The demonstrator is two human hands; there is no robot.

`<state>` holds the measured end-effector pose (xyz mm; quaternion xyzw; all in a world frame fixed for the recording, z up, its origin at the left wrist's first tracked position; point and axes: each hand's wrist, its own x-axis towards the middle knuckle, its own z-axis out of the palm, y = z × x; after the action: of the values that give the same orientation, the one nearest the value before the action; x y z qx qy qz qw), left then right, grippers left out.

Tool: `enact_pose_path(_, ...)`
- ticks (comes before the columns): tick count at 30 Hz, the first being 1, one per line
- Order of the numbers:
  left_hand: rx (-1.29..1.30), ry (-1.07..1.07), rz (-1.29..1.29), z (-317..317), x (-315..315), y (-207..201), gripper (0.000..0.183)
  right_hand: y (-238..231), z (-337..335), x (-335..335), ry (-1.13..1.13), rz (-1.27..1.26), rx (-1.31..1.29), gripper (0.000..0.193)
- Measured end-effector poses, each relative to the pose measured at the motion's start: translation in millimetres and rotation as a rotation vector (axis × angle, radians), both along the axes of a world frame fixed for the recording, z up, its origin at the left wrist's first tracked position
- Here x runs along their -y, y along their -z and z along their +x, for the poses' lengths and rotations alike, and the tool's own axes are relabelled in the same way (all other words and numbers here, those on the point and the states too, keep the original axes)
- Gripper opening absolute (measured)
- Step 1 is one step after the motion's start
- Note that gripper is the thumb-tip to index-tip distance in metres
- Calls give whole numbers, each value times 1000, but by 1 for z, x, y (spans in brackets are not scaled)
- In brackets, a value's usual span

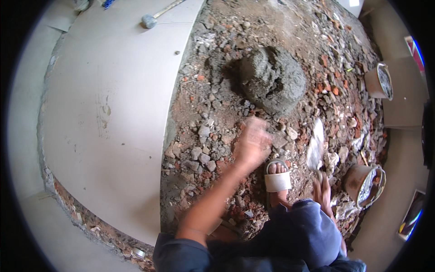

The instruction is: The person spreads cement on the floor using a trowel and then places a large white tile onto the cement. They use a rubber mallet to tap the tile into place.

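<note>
My left hand [253, 141] hangs over the rubble just below a heap of wet grey mortar [276, 84]. Motion smears its fingers, and I cannot make out whether they grip anything. Low on the right, beside my sandalled foot, my right hand [321, 189] is closed around the handle end of a trowel [316, 147]. The trowel's pale, blurred blade points away from me over the stones. The mortar heap has a rough, cracked top and sits apart from both hands.
Large pale floor tiles [113, 113] cover the left side, their edge bordering the rubble [204, 149]. A mallet [149, 21] lies on the far tile. Two buckets, one farther [374, 81] and one nearer [355, 179], stand by the right wall. My sandal [277, 182] rests on the rubble.
</note>
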<state>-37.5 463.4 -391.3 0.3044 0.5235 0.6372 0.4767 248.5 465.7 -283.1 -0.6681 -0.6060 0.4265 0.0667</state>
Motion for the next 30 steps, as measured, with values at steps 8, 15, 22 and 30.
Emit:
enact_pose_path(8,-998,-857,-810,-290,118,78,54,81,-185,-99,155,-146,-272,19)
enact_pose_path(15,-1065,-782,-930,-347,86,105,61,91,-261,-140,34,-165,-207,24)
enact_pose_path(22,-1501,-662,-1068,-340,69,103,60,76,-352,-241,-312,-277,205,24)
enact_pose_path(30,-1432,-560,-1209,-342,63,93,59,79,-317,-130,-97,-328,102,50)
